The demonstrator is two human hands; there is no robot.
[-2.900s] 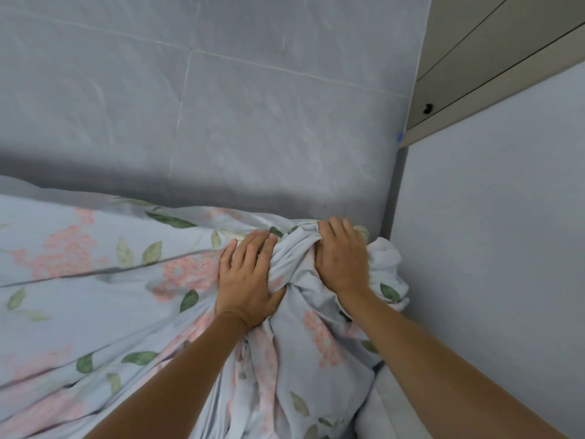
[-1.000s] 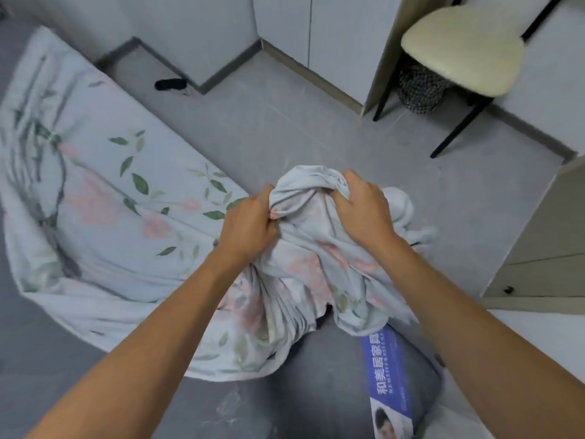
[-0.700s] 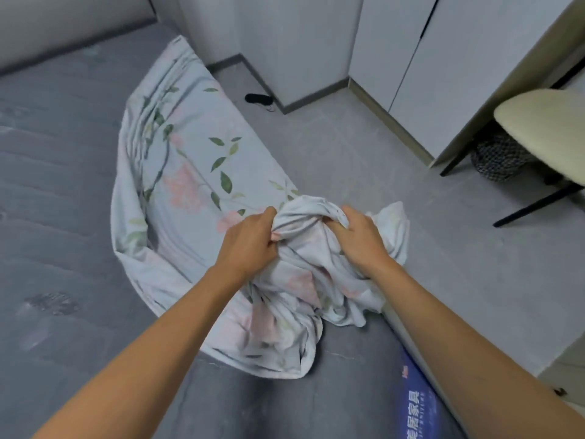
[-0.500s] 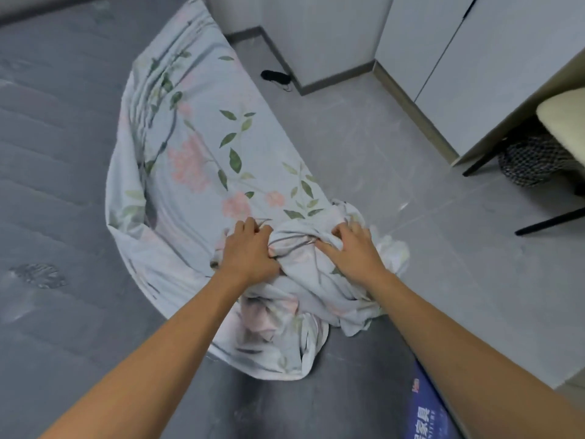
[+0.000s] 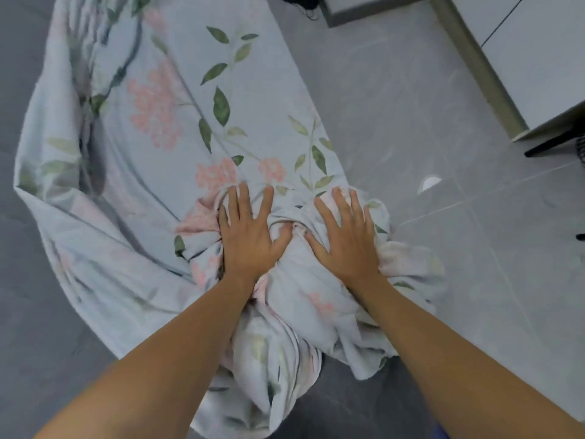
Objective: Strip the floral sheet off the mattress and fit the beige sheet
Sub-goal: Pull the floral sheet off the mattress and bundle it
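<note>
Both hands, left [image 5: 248,239] and right [image 5: 346,240], press flat, fingers spread, gripping nothing, on the bunched floral sheet [image 5: 190,128]. Risk: unheld, its trailing part may slide onto the floor [image 5: 443,137].

Two bare forearms reach up from the bottom of the frame, the left arm entering at 7 o'clock and the right arm at 5 o'clock, converging toward the centre. The left hand [image 5: 248,237] lies palm down, its fingers straight and spread toward 12 o'clock, its thumb angled out toward 2 o'clock. The right hand [image 5: 346,239] mirrors it just beside, palm down, fingers fanned toward 11 o'clock, thumb pointing toward 10 o'clock. The two thumbs come near each other without touching. Both wrists are straight, in line with the forearms, and neither hand curls around anything.
</note>
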